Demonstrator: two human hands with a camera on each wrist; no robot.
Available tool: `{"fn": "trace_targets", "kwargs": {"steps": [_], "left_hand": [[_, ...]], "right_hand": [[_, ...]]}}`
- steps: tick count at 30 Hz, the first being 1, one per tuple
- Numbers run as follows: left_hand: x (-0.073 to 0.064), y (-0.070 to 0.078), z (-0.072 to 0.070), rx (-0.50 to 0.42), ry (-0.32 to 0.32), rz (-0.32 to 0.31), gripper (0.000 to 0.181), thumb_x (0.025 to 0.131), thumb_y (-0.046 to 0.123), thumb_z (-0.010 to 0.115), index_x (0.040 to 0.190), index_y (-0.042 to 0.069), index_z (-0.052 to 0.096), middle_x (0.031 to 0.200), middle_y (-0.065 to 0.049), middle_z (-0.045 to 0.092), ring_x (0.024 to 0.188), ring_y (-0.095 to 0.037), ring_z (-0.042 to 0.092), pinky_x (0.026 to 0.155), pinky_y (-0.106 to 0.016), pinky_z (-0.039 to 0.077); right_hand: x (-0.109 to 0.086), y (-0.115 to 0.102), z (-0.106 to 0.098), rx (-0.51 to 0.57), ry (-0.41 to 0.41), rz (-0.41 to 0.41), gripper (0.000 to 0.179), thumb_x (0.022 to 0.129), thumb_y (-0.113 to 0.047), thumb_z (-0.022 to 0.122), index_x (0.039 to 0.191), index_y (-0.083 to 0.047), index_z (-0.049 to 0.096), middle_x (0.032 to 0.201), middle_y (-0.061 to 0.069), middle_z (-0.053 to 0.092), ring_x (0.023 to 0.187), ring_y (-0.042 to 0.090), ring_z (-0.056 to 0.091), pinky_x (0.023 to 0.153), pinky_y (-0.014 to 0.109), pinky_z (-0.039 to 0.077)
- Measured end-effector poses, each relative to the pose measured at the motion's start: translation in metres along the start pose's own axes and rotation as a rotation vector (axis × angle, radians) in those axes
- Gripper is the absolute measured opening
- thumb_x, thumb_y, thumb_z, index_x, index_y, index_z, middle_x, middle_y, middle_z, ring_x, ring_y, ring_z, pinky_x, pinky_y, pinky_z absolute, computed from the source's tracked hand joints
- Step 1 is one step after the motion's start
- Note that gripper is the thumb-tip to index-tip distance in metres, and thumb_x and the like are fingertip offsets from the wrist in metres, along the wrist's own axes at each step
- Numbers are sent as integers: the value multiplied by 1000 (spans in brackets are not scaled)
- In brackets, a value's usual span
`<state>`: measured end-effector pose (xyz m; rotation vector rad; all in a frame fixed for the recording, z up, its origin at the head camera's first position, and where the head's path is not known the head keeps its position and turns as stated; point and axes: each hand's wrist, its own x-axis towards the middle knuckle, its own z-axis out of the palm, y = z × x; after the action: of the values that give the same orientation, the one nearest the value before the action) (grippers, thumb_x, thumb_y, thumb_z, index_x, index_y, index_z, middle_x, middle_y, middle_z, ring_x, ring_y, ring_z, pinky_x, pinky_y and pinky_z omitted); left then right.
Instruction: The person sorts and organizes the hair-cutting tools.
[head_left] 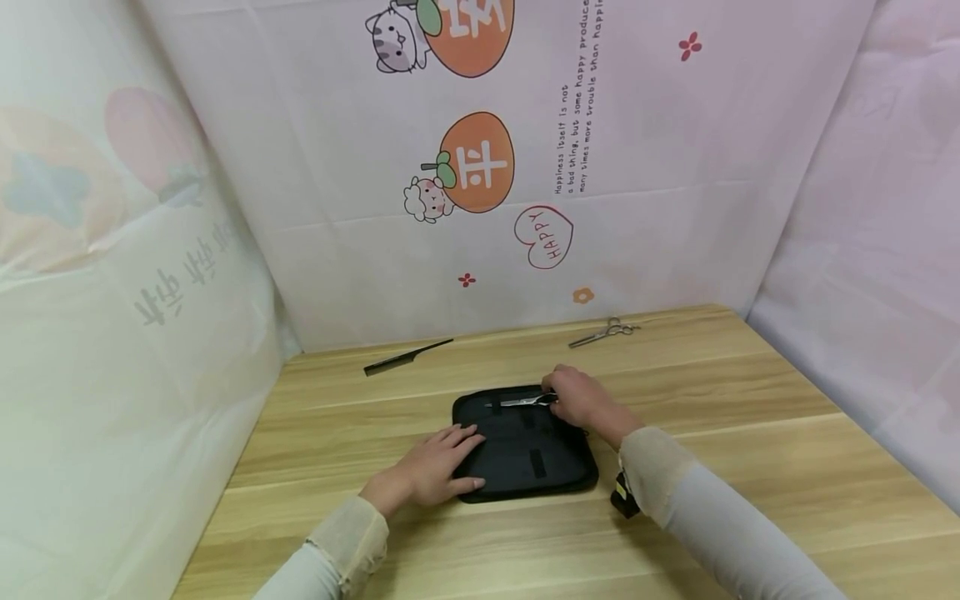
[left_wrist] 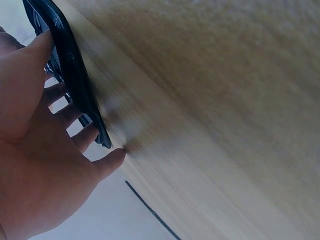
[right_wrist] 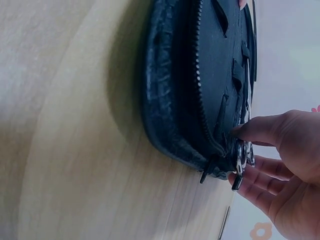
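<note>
At the far left, a pale cloth wall [head_left: 82,350] printed with faded fruit is seen. Toward the back left of the wooden table [head_left: 300,450], a black comb [head_left: 397,362] is laid at a slant, its thin tail pointed to the right and toward the back.

The left hand [head_left: 435,468] is laid over the left edge of a black zippered case [head_left: 510,467], with the fingers extended and the thumb spread apart from them. The case is placed lying open near the middle of the table, and its zipper teeth are shown by the right wrist view. Along the case's back edge, silver scissors [head_left: 517,402] are laid, with the tip pointed left and passed under a small strap [head_left: 497,406].

The scissors' handles are gripped between thumb and fingers by the right hand [head_left: 577,398], at the case's back right corner. The two hands are held apart. Behind the right hand, a second pair of scissors [head_left: 592,338] is laid near the back edge of the table. Just beside the right sleeve [head_left: 652,471], a small black and yellow object [head_left: 624,498] is partly hidden; what it is cannot be told.
</note>
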<state>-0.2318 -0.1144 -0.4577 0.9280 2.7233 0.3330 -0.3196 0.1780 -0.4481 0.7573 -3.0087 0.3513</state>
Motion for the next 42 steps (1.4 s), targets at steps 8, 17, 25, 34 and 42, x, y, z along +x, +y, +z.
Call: {"fn": "trace_targets", "kwargs": {"steps": [8,17,25,34,42], "left_hand": [[0,0,2,11,5,9,71,103,52,54,159,13,36,166,-13,29,153,-38,25,116,-62,30],[2,0,1,5,-11,-11,71,103,52,55,160,14,36,167,-11,28,153,-36,24,116,-62,30],[3,-5,10,13,11,-2,70,103,53,53,160,15,35,167,-10,28,153,-35,24,116,-62,29],[0,0,1,-1,4,-8,70,103,52,55,159,14,37,166,-11,29,153,-36,26,115,-63,30],[1,-1,1,14,4,-8,69,103,51,55,159,14,37,166,-11,30,153,-35,26,116,-61,30]], "right_hand": [[2,0,4,0,-2,-11,25,87,-6,79,112,-2,73,102,14,62,93,30,64,80,46,55],[3,2,6,17,-1,-26,26,88,-5,77,112,0,72,103,14,62,95,30,63,83,46,54],[3,1,7,27,-26,-24,26,89,-4,75,114,2,71,107,17,61,96,31,62,84,46,54],[3,-1,4,44,-34,-20,28,91,-6,74,117,3,70,112,19,58,98,31,61,85,46,53],[4,2,5,53,-24,-12,29,90,-5,74,118,3,69,113,20,58,100,32,60,89,48,52]]}}
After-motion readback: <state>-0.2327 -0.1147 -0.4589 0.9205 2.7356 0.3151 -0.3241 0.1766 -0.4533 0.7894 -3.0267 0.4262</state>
